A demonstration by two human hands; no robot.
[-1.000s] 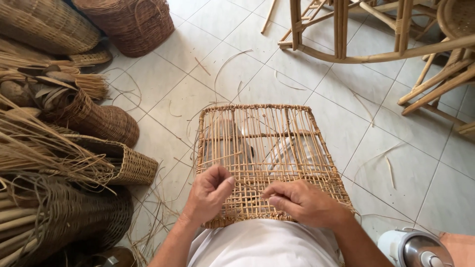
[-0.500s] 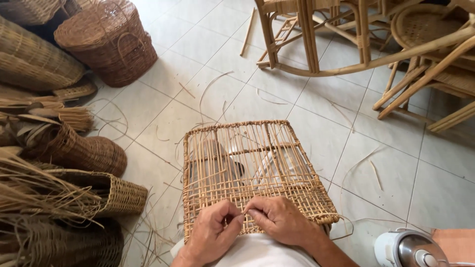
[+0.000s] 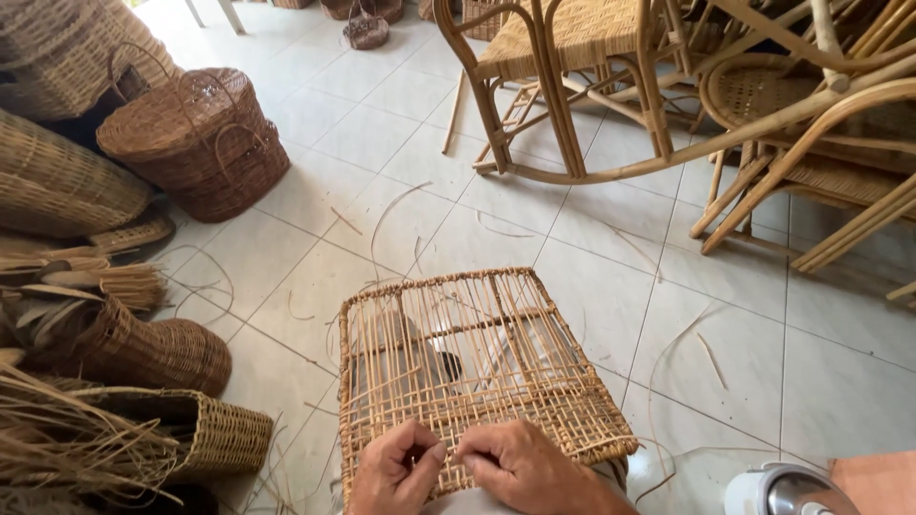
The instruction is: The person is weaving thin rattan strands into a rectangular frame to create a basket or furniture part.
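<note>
Two bare hands work at the near edge of a half-woven rattan panel point(image 3: 477, 372) that lies flat over the person's lap above a white tiled floor point(image 3: 592, 286). Behind it stand bent-cane chairs point(image 3: 592, 67), and a round lidded basket point(image 3: 196, 138) sits at the far left among more wicker baskets point(image 3: 143, 353) and loose bundles of reed point(image 3: 76, 448). The left hand point(image 3: 396, 472) is curled, fingertips pinching at a strand in the weave; the right hand point(image 3: 520, 467) lies just beside it, fingers bent and pressed to the same woven edge. Stray cane strips point(image 3: 396, 205) litter the tiles, and a small white and metal appliance point(image 3: 787, 491) shows at the lower right.
</note>
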